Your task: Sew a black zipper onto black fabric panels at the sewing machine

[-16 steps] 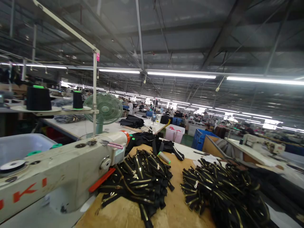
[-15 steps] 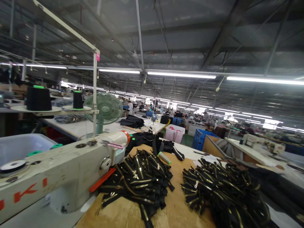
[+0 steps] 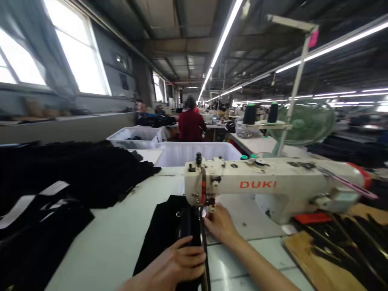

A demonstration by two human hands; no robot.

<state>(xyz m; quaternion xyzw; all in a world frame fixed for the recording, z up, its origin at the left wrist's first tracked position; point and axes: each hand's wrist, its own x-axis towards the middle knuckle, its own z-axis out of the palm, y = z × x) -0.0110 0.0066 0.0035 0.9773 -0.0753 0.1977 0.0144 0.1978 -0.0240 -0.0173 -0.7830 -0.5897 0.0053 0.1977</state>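
A cream sewing machine (image 3: pixel 266 186) marked DUKI stands on the pale table (image 3: pixel 121 238). Black fabric (image 3: pixel 165 230) with a zipper along its right edge lies under the needle. My left hand (image 3: pixel 178 262) presses flat on the near end of the fabric, fingers spread over it. My right hand (image 3: pixel 221 224) rests just right of the needle foot, fingertips touching the fabric's zipper edge.
Black fabric stacks (image 3: pixel 60 178) cover the table's left. White bins (image 3: pixel 194 152) stand behind the machine. Zippers lie on a brown board (image 3: pixel 327 258) at right. A green fan (image 3: pixel 303 123) and thread cones (image 3: pixel 250 114) stand behind. A person in red (image 3: pixel 190 123) sits farther back.
The view has swung left from the zipper piles and factory hall to the sewing machine's needle end. Both my hands and the black fabric have come into view.
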